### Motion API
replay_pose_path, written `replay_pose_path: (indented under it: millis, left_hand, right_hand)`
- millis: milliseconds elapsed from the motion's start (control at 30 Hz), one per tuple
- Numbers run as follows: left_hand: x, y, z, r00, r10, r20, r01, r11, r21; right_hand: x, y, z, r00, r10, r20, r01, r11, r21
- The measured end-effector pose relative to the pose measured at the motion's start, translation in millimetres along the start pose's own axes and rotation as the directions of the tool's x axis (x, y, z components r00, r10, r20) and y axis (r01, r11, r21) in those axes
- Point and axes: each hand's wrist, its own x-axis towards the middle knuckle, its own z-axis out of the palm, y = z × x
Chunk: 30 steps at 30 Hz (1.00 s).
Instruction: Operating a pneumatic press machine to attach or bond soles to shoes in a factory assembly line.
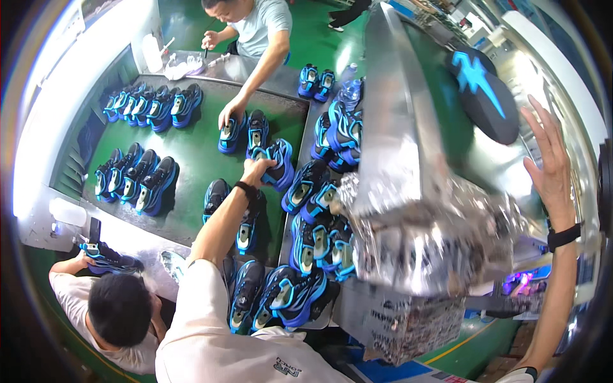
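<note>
**Shoe (281,167) in your left hand (258,171)**

It is at the green table's (205,150) right edge, your fingers closed around it; your right hand (552,166) is spread, holding nothing. Likely a pick-or-place step: moving it calls for clearing neighbouring shoes (257,133).

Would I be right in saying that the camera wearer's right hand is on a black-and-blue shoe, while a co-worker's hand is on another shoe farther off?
Not quite: the head view shows that the wearer's left hand is on the black-and-blue shoe. The right hand is open, fingers apart. The co-worker's hand is indeed on another shoe.
</note>
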Motion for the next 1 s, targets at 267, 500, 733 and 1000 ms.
replay_pose_path:
  millis: [267, 500, 733, 1000]
  left_hand:
    - [160.1, 4.9, 69.3, 0.888, 0.453, -0.073, -0.268, 0.641, 0.720]
    - [197.4, -37.2, 92.9, 0.796, 0.575, 0.190, -0.494, 0.435, 0.753]
    - [3.2, -40.4, 53.7, 0.742, 0.626, 0.240, -0.660, 0.744, 0.102]
    - [-314.4, -61.9, 36.5, 0.453, -0.114, 0.884, 0.014, 0.993, 0.121]
  right_hand:
    - [86.0, 3.8, 74.6, 0.974, -0.202, -0.106, 0.222, 0.949, 0.224]
    - [115.0, -5.0, 98.1, 0.982, -0.073, -0.177, 0.119, 0.958, 0.262]
    - [98.8, -6.5, 76.9, 0.935, -0.150, -0.322, 0.220, 0.956, 0.195]
    - [-43.1, 29.5, -73.0, 0.708, 0.468, -0.529, -0.290, 0.876, 0.385]
